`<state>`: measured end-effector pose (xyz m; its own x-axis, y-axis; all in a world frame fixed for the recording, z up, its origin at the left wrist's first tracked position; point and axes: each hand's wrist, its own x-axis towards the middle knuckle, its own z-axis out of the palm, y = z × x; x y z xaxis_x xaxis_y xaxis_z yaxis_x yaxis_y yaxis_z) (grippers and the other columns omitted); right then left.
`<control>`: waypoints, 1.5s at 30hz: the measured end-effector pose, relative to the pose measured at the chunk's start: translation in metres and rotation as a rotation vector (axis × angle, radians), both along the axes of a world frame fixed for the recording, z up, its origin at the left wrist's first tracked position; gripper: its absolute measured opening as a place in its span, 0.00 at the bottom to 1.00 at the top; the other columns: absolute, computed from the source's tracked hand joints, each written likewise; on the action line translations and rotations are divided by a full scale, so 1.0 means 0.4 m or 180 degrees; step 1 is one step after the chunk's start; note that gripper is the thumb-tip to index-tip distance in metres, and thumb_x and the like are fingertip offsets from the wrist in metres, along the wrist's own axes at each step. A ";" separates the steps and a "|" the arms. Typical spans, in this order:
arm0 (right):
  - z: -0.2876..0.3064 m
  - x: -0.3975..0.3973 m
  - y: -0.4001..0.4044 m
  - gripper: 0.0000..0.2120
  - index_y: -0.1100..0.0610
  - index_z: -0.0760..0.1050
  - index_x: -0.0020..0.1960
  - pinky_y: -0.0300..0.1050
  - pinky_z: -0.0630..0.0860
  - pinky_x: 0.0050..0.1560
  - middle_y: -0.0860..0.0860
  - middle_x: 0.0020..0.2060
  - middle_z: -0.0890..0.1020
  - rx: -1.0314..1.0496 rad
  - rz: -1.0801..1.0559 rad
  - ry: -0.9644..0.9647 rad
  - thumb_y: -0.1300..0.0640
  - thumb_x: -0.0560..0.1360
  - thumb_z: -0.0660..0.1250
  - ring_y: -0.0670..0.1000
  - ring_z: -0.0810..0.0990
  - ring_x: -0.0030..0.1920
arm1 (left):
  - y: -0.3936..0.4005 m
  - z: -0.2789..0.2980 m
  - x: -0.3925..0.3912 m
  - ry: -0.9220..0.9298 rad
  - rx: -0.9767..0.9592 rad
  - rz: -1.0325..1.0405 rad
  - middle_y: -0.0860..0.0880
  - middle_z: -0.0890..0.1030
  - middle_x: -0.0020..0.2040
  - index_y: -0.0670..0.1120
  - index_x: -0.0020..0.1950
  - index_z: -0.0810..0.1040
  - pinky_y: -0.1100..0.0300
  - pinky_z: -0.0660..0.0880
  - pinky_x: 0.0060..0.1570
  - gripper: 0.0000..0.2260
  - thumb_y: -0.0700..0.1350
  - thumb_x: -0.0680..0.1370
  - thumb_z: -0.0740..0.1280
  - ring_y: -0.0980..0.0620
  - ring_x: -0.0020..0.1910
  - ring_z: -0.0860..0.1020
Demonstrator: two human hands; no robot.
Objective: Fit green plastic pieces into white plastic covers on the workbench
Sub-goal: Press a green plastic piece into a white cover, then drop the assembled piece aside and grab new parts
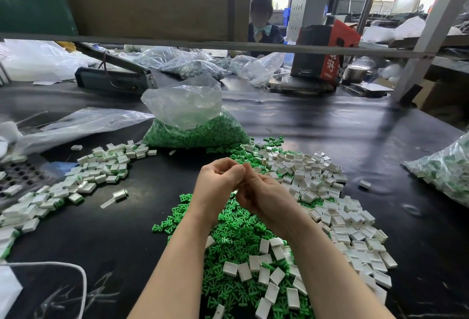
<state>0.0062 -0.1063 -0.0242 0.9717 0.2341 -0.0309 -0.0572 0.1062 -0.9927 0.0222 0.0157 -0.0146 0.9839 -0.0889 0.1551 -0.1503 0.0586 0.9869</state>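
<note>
My left hand point(218, 181) and my right hand point(264, 198) meet at the fingertips above the middle of the black workbench point(342, 126). Both have curled fingers pinched on a small part. The fingers hide that part, so I cannot tell its colour. Under my wrists lies a heap of loose green plastic pieces point(228, 232). To the right of it spreads a pile of empty white covers point(337, 217), and some lie on the green heap. At the left lies a band of white covers with green pieces in them point(83, 179).
A clear bag of green pieces point(195, 126) stands behind my hands. Another bag of fitted covers point(449, 169) lies at the right edge. There are flat plastic bags point(76, 126) and a perforated tray point(20, 174) at the left, a white cord point(78, 275) near left, and a person point(261, 22) across the bench.
</note>
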 end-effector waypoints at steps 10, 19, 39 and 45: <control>-0.010 0.018 -0.115 0.08 0.52 0.74 0.42 0.38 0.71 0.32 0.50 0.37 0.80 -0.2253 -0.1712 -0.0550 0.55 0.81 0.63 0.47 0.76 0.33 | 0.156 -0.021 0.061 0.1678 -0.2218 0.1210 0.49 0.82 0.28 0.42 0.42 0.77 0.67 0.76 0.24 0.08 0.42 0.80 0.65 0.59 0.25 0.80; -0.047 0.028 -0.170 0.17 0.47 0.72 0.67 0.47 0.67 0.48 0.50 0.59 0.78 -0.4499 -0.2013 -0.0427 0.55 0.79 0.60 0.52 0.68 0.53 | 0.266 -0.054 0.077 0.1406 -0.3896 0.1860 0.46 0.82 0.48 0.42 0.61 0.72 0.61 0.80 0.48 0.12 0.39 0.85 0.50 0.53 0.58 0.81; -0.023 0.028 -0.139 0.08 0.56 0.77 0.53 0.41 0.77 0.48 0.50 0.44 0.83 -0.2761 -0.1851 -0.1001 0.57 0.76 0.70 0.49 0.80 0.44 | 0.050 -0.022 0.022 0.0650 0.0278 -0.0032 0.50 0.84 0.44 0.49 0.55 0.81 0.65 0.73 0.37 0.08 0.39 0.79 0.66 0.56 0.39 0.78; 0.010 0.014 -0.053 0.12 0.60 0.76 0.53 0.40 0.79 0.44 0.55 0.45 0.85 -0.0480 -0.1172 -0.0397 0.59 0.73 0.73 0.49 0.84 0.45 | 0.012 -0.021 0.012 0.0141 0.0496 -0.0594 0.54 0.77 0.39 0.58 0.53 0.83 0.68 0.72 0.34 0.10 0.44 0.76 0.71 0.62 0.35 0.76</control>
<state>0.0119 -0.1276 -0.0202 0.9881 -0.1280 0.0851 0.0793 -0.0499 -0.9956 0.0270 0.0203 -0.0228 0.9537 -0.2892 0.0825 -0.1077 -0.0721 0.9916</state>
